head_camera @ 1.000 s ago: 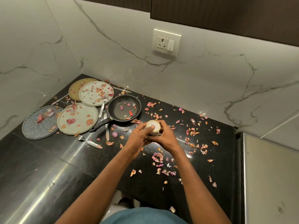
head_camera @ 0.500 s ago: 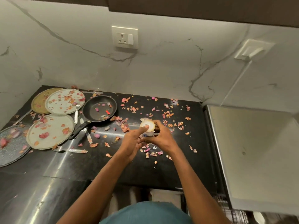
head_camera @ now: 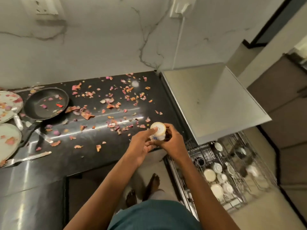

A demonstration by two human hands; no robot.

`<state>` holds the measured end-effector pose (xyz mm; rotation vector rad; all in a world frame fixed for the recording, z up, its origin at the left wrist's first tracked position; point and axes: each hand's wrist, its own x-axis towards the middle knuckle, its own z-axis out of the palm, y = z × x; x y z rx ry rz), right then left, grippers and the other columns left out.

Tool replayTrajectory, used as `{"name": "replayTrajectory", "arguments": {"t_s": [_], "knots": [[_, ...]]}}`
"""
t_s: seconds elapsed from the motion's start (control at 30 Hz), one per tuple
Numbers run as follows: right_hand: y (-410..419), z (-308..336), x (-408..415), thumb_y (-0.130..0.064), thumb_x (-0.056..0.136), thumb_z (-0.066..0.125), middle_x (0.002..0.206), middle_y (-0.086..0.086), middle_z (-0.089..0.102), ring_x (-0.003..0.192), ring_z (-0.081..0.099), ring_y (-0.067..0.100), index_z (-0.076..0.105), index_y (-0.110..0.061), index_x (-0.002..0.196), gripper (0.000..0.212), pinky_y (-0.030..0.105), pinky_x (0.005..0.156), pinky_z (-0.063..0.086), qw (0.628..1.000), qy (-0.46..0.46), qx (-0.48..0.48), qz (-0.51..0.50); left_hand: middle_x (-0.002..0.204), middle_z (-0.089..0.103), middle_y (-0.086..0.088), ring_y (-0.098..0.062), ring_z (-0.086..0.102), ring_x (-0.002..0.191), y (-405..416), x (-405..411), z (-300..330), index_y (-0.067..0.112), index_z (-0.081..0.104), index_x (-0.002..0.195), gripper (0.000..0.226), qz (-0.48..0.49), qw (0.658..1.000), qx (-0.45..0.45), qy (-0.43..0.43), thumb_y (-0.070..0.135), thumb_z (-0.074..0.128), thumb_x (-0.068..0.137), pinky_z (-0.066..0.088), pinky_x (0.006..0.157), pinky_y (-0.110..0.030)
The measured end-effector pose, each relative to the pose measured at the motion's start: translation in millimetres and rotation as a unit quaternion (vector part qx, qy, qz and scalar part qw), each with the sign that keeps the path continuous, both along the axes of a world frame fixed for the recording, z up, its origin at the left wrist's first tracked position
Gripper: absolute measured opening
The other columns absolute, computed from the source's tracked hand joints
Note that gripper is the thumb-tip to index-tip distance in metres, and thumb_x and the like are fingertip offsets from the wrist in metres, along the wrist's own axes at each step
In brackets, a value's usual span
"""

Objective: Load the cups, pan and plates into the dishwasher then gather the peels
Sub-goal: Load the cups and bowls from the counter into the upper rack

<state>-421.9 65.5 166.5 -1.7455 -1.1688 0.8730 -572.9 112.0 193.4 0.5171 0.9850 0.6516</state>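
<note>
2 hands point(head_camera: 174, 145) point(head_camera: 141, 146) | fingers curled round inverted glossy white cup point(head_camera: 157, 132) | above black polished counter point(head_camera: 83, 155)

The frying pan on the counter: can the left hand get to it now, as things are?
Probably not at once. The left hand grips the upturned cup together with the right hand. Only loose peels lie between it and the frying pan, so once freed the path looks open.

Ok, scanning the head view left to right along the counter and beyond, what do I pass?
Plates → black pan → scattered peels → upturned cup held by both hands → pulled-out dishwasher rack with cups already in it.
</note>
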Motion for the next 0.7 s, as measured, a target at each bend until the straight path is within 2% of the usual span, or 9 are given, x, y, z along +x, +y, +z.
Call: {"name": "replayTrajectory", "arguments": {"t_s": [0.07, 0.23, 0.4, 0.5, 0.6, 0.7], "knots": [[-23.2, -0.2, 15.3, -0.029, 0.062, 0.100, 0.111, -0.007, 0.075, 0.103, 0.070, 0.004, 0.060, -0.023, 0.126, 0.076, 0.033, 0.090, 0.059, 0.999, 0.001, -0.003, -0.036, 0.112, 0.073, -0.022, -0.041, 0.067, 0.112, -10.4, 18.4, -5.2, -0.001, 0.060, 0.127, 0.053, -0.040, 0.999, -0.005, 0.011, 0.022, 0.079, 0.084, 0.050, 0.104, -0.054], [-71.5, -4.7, 50.0, -0.035, 0.065, 0.098, 0.110, -0.009, 0.075, 0.101, 0.071, 0.003, 0.059, -0.028, 0.127, 0.073, 0.032, 0.088, 0.060, 0.994, 0.013, -0.003, -0.104, 0.110, 0.074, -0.020, -0.039, 0.069, 0.109, -29.6, 64.2, -13.1, -0.002, 0.060, 0.126, 0.053, -0.133, 0.991, 0.003, 0.030, 0.024, 0.079, 0.084, 0.048, 0.105, -0.056], [-115.9, -17.9, 93.9, -0.044, 0.066, 0.095, 0.108, -0.012, 0.073, 0.097, 0.069, 0.000, 0.056, -0.034, 0.124, 0.070, 0.032, 0.087, 0.059, 0.990, 0.004, -0.018, -0.138, 0.109, 0.075, -0.017, -0.032, 0.071, 0.107, -54.7, 123.7, -21.5, 0.000, 0.065, 0.122, 0.044, -0.216, 0.974, 0.000, 0.065, 0.023, 0.075, 0.087, 0.052, 0.102, -0.049], [-142.1, -27.3, 126.7, -0.053, 0.064, 0.092, 0.107, -0.013, 0.071, 0.096, 0.068, 0.000, 0.057, -0.034, 0.122, 0.070, 0.032, 0.084, 0.059, 0.987, -0.010, -0.023, -0.161, 0.106, 0.076, -0.017, -0.031, 0.072, 0.102, -75.8, 164.0, -28.5, 0.000, 0.066, 0.119, 0.039, -0.247, 0.965, 0.004, 0.085, 0.023, 0.074, 0.088, 0.058, 0.091, -0.042], [-168.0, -38.0, 161.4, -0.056, 0.061, 0.090, 0.112, -0.017, 0.064, 0.100, 0.064, -0.002, 0.059, -0.031, 0.123, 0.073, 0.031, 0.083, 0.058, 0.981, -0.017, -0.015, -0.195, 0.102, 0.076, -0.017, -0.034, 0.072, 0.099, -98.5, 203.9, -33.1, 0.000, 0.068, 0.113, 0.033, -0.264, 0.960, 0.011, 0.096, 0.021, 0.075, 0.089, 0.058, 0.091, -0.044], [-187.6, -45.1, 195.0, -0.062, 0.062, 0.086, 0.115, -0.017, 0.060, 0.101, 0.062, -0.004, 0.059, -0.028, 0.126, 0.078, 0.031, 0.084, 0.058, 0.979, -0.020, -0.023, -0.201, 0.103, 0.075, -0.019, -0.027, 0.070, 0.086, -116.2, 243.8, -41.0, 0.004, 0.069, 0.108, 0.022, -0.268, 0.956, 0.020, 0.116, 0.018, 0.072, 0.091, 0.056, 0.092, -0.048]]}}
